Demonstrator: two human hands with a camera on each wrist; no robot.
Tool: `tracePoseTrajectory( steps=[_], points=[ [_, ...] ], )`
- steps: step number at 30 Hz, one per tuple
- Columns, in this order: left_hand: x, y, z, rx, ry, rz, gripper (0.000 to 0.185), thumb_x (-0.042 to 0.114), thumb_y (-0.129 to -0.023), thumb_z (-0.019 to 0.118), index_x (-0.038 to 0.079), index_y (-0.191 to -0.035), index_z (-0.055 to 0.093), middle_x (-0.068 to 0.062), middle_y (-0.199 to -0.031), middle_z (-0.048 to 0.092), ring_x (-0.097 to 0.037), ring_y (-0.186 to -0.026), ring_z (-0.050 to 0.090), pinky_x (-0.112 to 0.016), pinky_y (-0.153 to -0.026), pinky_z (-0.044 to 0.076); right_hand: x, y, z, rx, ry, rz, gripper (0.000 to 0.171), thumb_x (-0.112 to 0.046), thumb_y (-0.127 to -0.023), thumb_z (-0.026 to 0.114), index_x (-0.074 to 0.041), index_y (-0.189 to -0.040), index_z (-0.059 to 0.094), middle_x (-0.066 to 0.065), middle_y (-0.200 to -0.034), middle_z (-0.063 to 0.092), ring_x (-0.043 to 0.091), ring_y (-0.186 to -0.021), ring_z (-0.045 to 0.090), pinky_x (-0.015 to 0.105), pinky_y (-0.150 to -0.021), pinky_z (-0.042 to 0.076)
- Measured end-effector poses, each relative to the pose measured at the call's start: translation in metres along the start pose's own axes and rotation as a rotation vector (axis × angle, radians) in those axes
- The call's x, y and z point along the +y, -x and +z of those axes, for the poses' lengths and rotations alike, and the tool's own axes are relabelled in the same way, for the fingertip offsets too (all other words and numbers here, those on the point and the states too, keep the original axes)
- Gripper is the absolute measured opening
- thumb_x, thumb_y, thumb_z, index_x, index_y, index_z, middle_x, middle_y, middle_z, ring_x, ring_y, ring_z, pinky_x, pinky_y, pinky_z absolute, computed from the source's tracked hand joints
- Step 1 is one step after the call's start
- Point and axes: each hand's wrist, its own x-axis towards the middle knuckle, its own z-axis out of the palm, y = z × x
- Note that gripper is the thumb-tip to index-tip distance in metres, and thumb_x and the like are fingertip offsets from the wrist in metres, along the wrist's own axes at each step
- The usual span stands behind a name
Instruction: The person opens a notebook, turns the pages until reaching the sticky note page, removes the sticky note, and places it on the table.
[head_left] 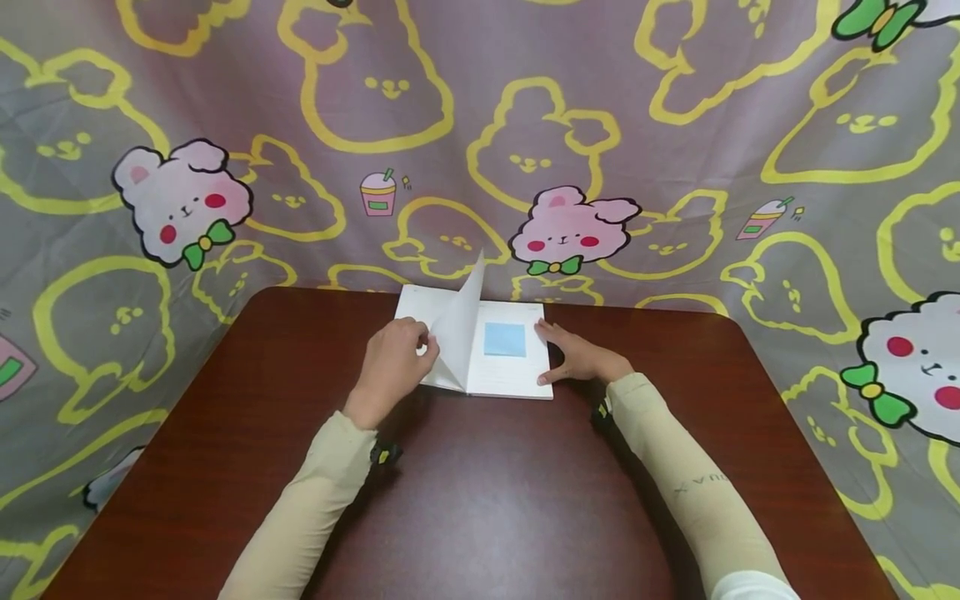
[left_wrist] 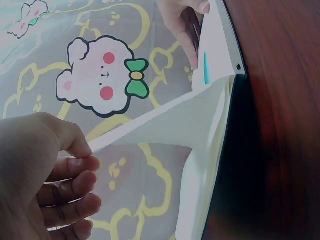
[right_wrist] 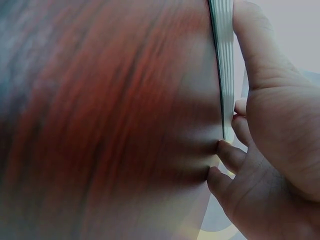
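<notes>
An open white notebook (head_left: pixel 510 375) lies at the far middle of the brown table (head_left: pixel 480 500). A light blue sticky note (head_left: pixel 505 339) is stuck on its right page. My left hand (head_left: pixel 393 367) pinches one raised page (head_left: pixel 461 333), the lifted page (left_wrist: pixel 170 125) standing up over the spine. My right hand (head_left: pixel 581 358) rests against the notebook's right edge, fingers on the page and thumb at the near corner. In the right wrist view the right hand (right_wrist: pixel 265 145) touches the stacked page edges (right_wrist: pixel 225 65).
A cloth backdrop (head_left: pixel 525 125) printed with pink bears and yellow outlines hangs close behind the table and wraps both sides. The near half of the brown tabletop lies under my forearms.
</notes>
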Motion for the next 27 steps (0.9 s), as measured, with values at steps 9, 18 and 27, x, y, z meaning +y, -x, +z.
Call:
tracePoseTrajectory(
  steps=[9,18,27],
  points=[
    [-0.012,0.011,-0.006,0.018,0.020,-0.012,0.019,0.010,-0.087,0.066,0.005,-0.069,0.068,-0.005,-0.067,0.060,-0.023,-0.061,0.057,-0.040,-0.052,0.050,-0.002,0.002,0.000,0.007,0.000,-0.030,0.115,-0.037,-0.081,0.086,0.001,-0.162,0.013,0.020,-0.170,0.008,0.041,-0.157,0.004,0.060,-0.124,0.014],
    [-0.027,0.023,-0.007,-0.003,0.025,-0.043,0.016,0.009,-0.083,0.068,0.006,-0.068,0.067,-0.004,-0.065,0.058,-0.021,-0.057,0.054,-0.038,-0.049,0.047,-0.003,0.003,0.000,0.014,0.001,-0.025,0.115,-0.036,-0.081,0.087,0.001,-0.162,0.014,0.020,-0.170,0.009,0.040,-0.157,0.005,0.060,-0.124,0.014],
    [-0.040,0.030,-0.007,-0.092,0.020,-0.084,0.019,0.009,-0.085,0.070,0.004,-0.067,0.068,-0.005,-0.062,0.057,-0.018,-0.055,0.048,-0.032,-0.049,0.042,-0.002,0.003,0.000,0.018,-0.010,-0.027,0.114,-0.037,-0.081,0.086,0.000,-0.162,0.014,0.020,-0.170,0.009,0.040,-0.157,0.004,0.061,-0.123,0.014]
  ],
)
